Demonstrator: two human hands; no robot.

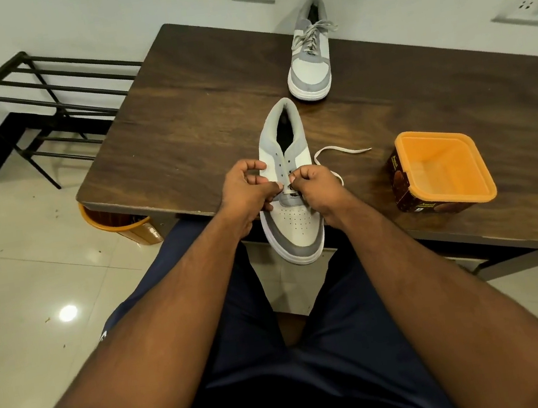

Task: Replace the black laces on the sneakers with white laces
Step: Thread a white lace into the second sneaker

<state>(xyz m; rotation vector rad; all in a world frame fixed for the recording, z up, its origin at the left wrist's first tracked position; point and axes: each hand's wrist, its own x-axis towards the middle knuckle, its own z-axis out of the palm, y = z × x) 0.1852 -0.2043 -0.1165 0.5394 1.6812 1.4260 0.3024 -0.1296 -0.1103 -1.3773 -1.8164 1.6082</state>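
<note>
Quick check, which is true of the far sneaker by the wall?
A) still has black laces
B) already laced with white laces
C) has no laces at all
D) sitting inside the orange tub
B: the far sneaker shows white laces crossed up its front and stands on the table, apart from the orange tub.

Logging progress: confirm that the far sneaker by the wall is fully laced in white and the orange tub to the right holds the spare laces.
Wrong about the tub. In the head view the orange tub is empty; the far sneaker is indeed laced in white.
</note>
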